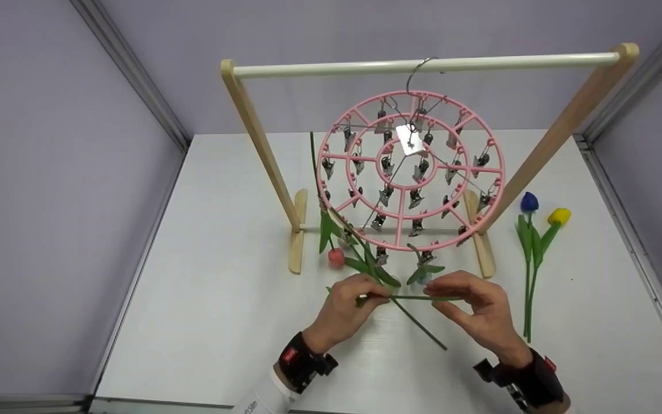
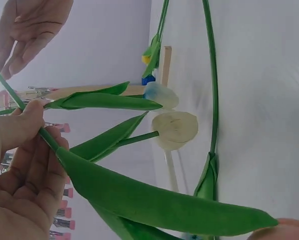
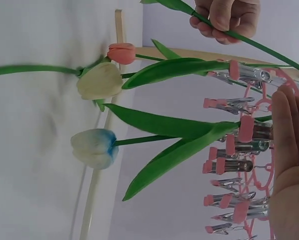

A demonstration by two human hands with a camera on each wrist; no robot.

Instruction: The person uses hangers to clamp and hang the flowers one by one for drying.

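Note:
My left hand [image 1: 372, 296] pinches a green tulip stem [image 1: 411, 298] that lies level above the table; in the left wrist view my left hand [image 2: 38, 134] grips it just above a long leaf [image 2: 154, 200]. At the stem's other end is my right hand [image 1: 441, 299], fingers straight and touching or nearly touching it. Its flat palm [image 3: 289, 155] shows beside the clips. A pink round clip hanger [image 1: 411, 172] hangs from the wooden rack [image 1: 423, 66]. Head down from its clips hang a pink tulip [image 1: 335, 257], a white tulip [image 3: 100, 80] and a pale blue tulip [image 3: 94, 147].
A blue tulip [image 1: 529, 202] and a yellow tulip [image 1: 559, 216] lie on the white table [image 1: 222, 287] to the right of the rack's foot. Another long stem [image 1: 423, 330] slants down between my hands. Grey walls close in the table on three sides.

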